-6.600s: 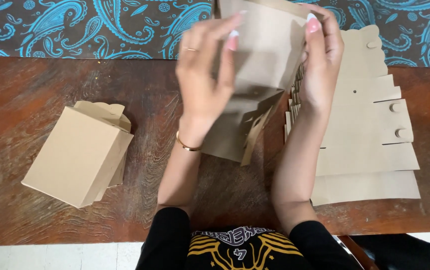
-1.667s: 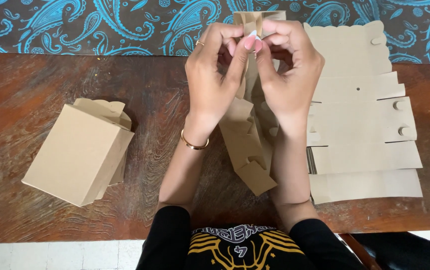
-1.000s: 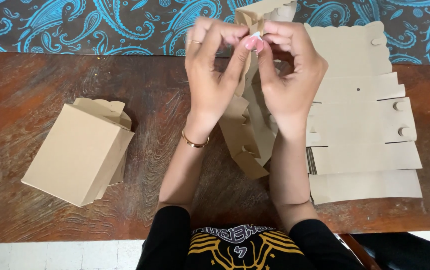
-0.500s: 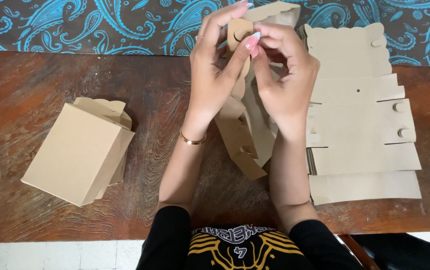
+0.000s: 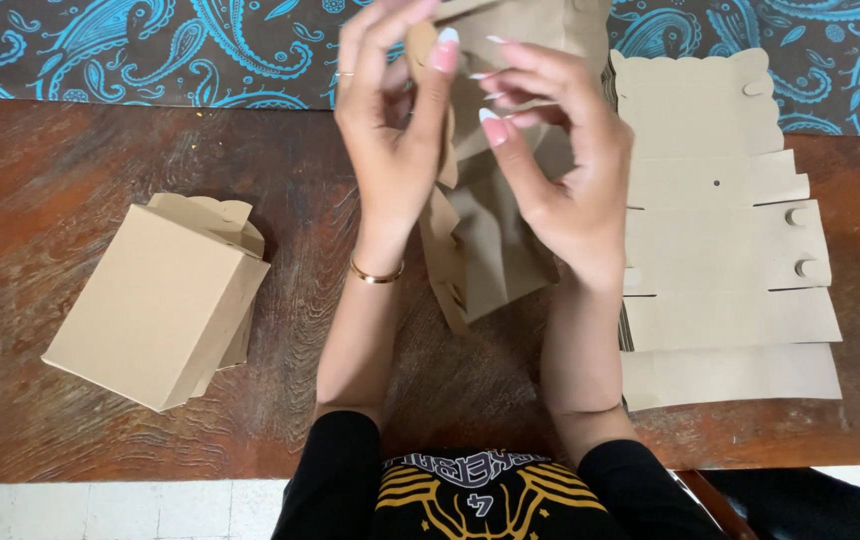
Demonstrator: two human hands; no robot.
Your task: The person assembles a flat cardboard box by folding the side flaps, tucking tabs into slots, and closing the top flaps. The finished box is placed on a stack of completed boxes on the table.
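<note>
Both hands hold a partly folded brown cardboard box [image 5: 490, 230] upright above the wooden table [image 5: 70, 160]. My left hand [image 5: 390, 130] pinches its upper left flap between thumb and fingers. My right hand [image 5: 560, 170] grips the upper right side, fingers curled toward the top flaps. The box's lower end hangs between my forearms, just above the table. Its top edge runs out of the frame.
A finished brown cardboard box [image 5: 160, 300] lies on the table at the left. A stack of flat die-cut cardboard blanks [image 5: 720, 250] lies at the right, next to my right arm. A blue paisley cloth [image 5: 150, 45] covers the far side.
Both hands have lifted the box higher and spread its top flaps apart. The pinch at the top has loosened into a wider hold. The finished box and the blanks have not moved.
</note>
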